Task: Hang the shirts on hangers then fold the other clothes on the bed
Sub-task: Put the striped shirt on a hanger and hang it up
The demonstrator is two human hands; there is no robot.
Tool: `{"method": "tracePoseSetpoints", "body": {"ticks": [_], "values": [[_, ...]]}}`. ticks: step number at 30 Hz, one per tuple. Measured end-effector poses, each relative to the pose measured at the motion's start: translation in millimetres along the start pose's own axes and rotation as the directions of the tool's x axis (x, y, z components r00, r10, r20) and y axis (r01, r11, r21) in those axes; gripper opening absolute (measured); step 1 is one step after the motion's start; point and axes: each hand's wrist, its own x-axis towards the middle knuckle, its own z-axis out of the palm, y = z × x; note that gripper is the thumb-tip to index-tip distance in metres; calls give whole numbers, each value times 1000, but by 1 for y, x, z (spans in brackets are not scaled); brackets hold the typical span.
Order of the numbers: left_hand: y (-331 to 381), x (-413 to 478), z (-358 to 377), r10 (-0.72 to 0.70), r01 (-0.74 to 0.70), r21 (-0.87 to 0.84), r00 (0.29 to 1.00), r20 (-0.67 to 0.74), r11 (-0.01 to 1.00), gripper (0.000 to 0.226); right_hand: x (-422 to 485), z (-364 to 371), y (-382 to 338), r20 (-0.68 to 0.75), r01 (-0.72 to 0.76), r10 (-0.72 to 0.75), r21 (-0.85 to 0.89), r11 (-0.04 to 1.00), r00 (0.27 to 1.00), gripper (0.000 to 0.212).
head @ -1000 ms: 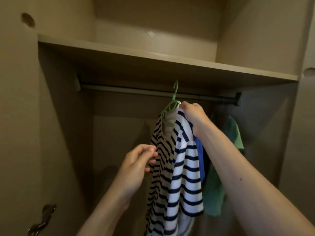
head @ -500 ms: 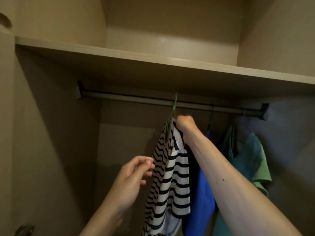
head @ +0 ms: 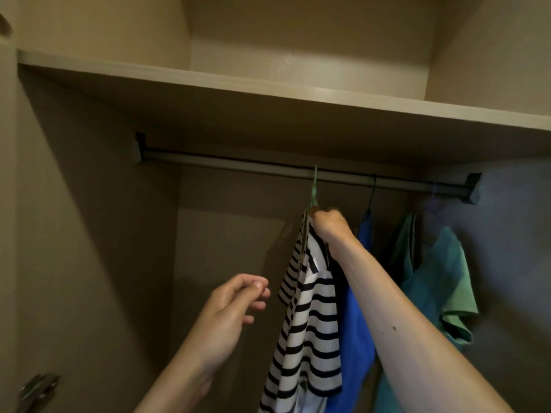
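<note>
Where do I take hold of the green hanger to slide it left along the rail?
Pinch the green hanger at its neck, below the rail, with the left hand coming from the left. It hangs edge-on, only that neck bare; the right hand gripping the striped shirt and the blue shirt crowd its right.

Dim, warm light reaches the wardrobe (head: 89, 234) from the near side, leaving the space under the shelf (head: 268, 93) in deep shadow. Wide-angle bending curves the edges; the hinge (head: 38, 389) at near left is blurred.

The striped shirt (head: 310, 323) runs off the bottom edge, and the right hand (head: 329, 226) hides its own fingers.
</note>
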Motion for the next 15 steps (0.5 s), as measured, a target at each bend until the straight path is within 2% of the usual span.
{"method": "tracePoseSetpoints", "body": {"ticks": [4,11,15], "values": [[2,-1,11,7,-7,21,1000,22,1000,25,8,-9,-1,12,25,-24,-47,999,1000,30],[-8,-9,21,-12,11,32,1000,12,999,25,12,-14,15,30,33,-31,-85,996,999,44],[-9,-12,26,2,-1,42,1000,-6,999,25,6,-17,19,-13,69,-74,-216,974,997,50]]}}
